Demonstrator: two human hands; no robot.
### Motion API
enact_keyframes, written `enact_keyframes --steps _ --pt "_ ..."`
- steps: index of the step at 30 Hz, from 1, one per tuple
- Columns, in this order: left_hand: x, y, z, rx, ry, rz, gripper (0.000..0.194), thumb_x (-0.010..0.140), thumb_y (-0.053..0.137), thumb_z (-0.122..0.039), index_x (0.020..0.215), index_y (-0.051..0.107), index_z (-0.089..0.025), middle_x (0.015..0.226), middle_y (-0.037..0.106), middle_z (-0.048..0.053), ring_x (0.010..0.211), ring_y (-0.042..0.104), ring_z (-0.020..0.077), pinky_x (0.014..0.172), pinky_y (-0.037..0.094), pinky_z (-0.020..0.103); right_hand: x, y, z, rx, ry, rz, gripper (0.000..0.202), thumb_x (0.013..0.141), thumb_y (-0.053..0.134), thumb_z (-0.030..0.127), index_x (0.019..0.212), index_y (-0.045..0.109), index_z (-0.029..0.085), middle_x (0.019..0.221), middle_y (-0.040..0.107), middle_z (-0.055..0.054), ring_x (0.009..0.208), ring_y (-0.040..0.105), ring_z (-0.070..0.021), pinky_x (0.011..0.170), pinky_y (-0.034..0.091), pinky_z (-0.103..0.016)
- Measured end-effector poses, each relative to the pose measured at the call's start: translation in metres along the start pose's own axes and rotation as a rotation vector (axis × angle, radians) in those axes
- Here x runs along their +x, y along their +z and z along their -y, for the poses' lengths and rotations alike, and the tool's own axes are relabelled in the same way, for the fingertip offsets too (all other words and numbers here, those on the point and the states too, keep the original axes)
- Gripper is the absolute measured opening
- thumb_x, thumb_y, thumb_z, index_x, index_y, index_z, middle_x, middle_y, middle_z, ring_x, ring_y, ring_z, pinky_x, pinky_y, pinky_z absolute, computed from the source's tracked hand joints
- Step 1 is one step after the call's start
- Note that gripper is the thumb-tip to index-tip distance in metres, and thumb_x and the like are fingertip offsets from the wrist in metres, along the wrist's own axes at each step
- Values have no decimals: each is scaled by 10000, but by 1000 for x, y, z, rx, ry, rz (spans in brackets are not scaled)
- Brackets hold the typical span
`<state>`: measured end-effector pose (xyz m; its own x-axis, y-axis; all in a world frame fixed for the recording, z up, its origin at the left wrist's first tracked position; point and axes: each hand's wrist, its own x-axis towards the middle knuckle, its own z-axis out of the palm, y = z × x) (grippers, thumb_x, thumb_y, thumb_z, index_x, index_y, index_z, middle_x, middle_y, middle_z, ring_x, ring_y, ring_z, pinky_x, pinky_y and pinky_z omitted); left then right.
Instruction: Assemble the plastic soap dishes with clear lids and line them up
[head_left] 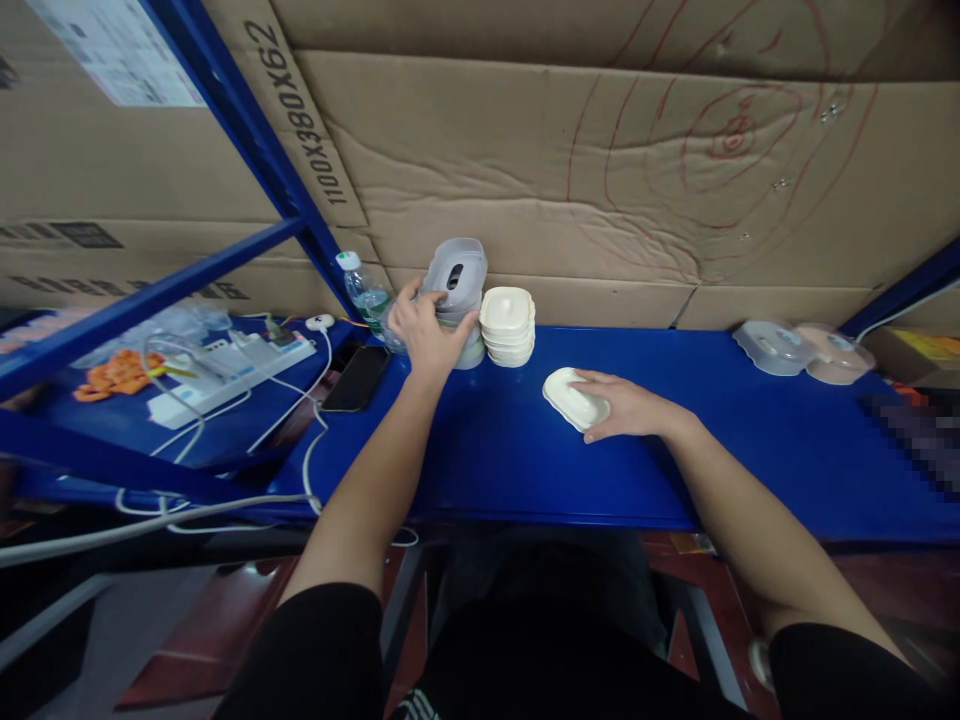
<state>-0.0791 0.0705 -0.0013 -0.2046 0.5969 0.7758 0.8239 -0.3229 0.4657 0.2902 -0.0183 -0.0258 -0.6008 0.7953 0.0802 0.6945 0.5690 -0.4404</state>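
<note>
My left hand [427, 328] is closed on the top translucent container [459, 268] of a stack at the back of the blue table. That container is tilted, its dark oval opening facing me. Right beside this stack stands a pile of cream-coloured lids [508, 328]. My right hand [626, 405] grips the right side of a single cream lid [571, 398], which is on or just above the table, in front and to the right of the pile.
A water bottle [366, 290] and a black phone [356, 379] are left of the stack. Further left lie a power strip [232, 375], white cables and orange pieces [120, 376]. Two lidded containers [776, 347] sit at the back right. Cardboard [525, 130] stands behind the table.
</note>
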Motion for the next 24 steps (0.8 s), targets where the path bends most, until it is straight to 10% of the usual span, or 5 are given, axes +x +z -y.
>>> enact_keyframes --steps 14,19,24 --pt "-25 -3 -33 -117 247 0 422 879 732 -528 1174 671 -232 1467 615 180 1436 501 414 1215 309 623 3 -7 16 60 0 -487 503 854 799 530 1290 789 277 1348 777 -88 1326 684 -371 1185 494 -622" --pt "-51 1 -66 -245 674 399 336 995 620 -428 1234 701 -206 971 766 86 963 724 260 916 530 425 5 -1 15 65 -26 -699 471 861 790 556 1240 786 276 1275 808 -78 1274 726 -343 1122 564 -573" --pt "-72 7 -88 -227 828 682 474 1040 607 -439 1429 622 -167 1065 793 103 962 747 237 871 553 371 11 13 19 106 -79 -772 470 842 832 563 1214 786 280 1224 822 -77 1290 725 -340 1129 578 -547"
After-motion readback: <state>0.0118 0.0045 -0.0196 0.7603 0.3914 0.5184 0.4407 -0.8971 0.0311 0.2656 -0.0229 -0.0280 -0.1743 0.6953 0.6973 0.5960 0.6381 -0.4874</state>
